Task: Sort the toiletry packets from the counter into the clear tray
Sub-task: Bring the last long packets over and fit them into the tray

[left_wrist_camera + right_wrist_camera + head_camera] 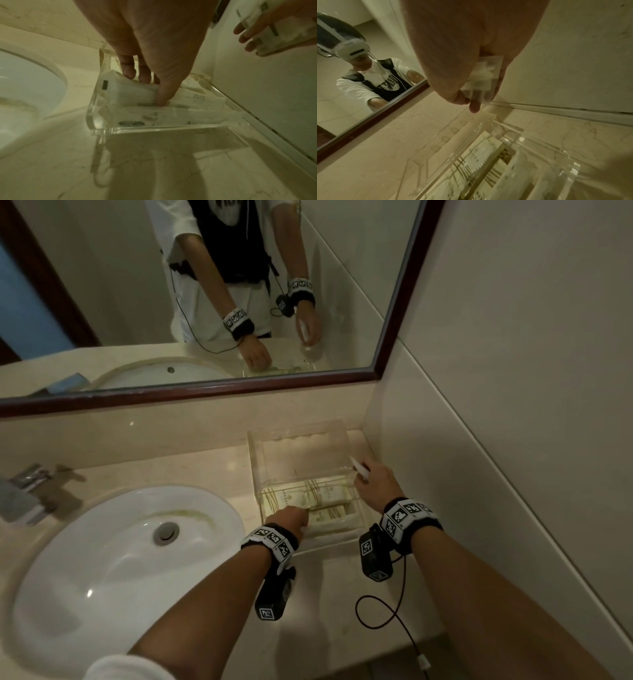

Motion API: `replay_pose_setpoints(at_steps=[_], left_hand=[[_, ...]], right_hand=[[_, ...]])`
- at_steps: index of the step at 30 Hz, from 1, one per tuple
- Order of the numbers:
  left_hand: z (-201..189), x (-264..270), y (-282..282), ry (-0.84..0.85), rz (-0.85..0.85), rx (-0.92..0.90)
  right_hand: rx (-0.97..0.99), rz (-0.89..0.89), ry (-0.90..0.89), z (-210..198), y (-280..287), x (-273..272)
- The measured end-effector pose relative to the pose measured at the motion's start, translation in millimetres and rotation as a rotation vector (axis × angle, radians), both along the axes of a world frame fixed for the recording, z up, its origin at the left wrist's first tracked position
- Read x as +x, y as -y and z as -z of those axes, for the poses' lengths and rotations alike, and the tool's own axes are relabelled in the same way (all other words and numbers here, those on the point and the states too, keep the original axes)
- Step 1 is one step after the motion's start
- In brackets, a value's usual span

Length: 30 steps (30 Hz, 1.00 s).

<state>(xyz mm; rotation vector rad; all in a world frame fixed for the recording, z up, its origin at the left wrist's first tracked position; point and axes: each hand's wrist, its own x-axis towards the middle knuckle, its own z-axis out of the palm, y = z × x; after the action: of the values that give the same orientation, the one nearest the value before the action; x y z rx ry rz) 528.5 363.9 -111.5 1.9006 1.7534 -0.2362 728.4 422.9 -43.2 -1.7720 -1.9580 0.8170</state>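
Observation:
The clear tray [254, 463] stands on the counter in the corner by the right wall, with several white toiletry packets [329, 497] lying in its near half. My left hand [295, 516] reaches into the tray from the front. In the left wrist view its thumb and fingers [128, 70] pinch a white packet [123, 93] inside the tray [154, 128]. My right hand [368, 479] hovers over the tray's right rim and holds another white packet [359, 469]. In the right wrist view that packet [485, 77] lies across the fingers, above the tray [426, 152].
A white sink [120, 559] and a metal faucet [27, 494] lie to the left. The mirror [205, 302] rises behind the counter and a wall [479, 440] closes the right side. A black cable [387, 614] dangles from my right wrist over the bare counter in front of the tray.

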Motion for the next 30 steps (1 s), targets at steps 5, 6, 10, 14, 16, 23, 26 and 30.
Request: replay_pose_setpoints(at_steps=[5,6,10,14,16,23,26,30], left_hand=[[-3,1,-6,0.011,0.009,-0.072],[-3,1,-7,0.028,0.006,-0.106],[2,-4,-5,0.101,-0.027,-0.150],[-2,-11,-4,0.168,-0.110,-0.084],[-7,-17,-6,0.211,-0.151,-0.060],[-23,-44,-7,0.243,-0.269,0.035],[-26,-53,-5,0.286,-0.347,0.055],[-26,-60,-3,0.346,-0.426,0.078]], right_hand=[[-0.025,-0.026,0.000,3,-3,-8],[-0.029,-0.032,-0.004,4,-3,-9],[-0.062,-0.039,-0.028,6,-6,-16],[-0.156,-0.082,0.031,6,-8,-24],[-0.202,-0.133,0.090,8,-7,-33],[-0.330,-0.196,-0.014,13,2,-60],[-0.390,-0.212,-0.044,19,3,-70],[-0.465,-0.203,-0.123,28,5,-79]])
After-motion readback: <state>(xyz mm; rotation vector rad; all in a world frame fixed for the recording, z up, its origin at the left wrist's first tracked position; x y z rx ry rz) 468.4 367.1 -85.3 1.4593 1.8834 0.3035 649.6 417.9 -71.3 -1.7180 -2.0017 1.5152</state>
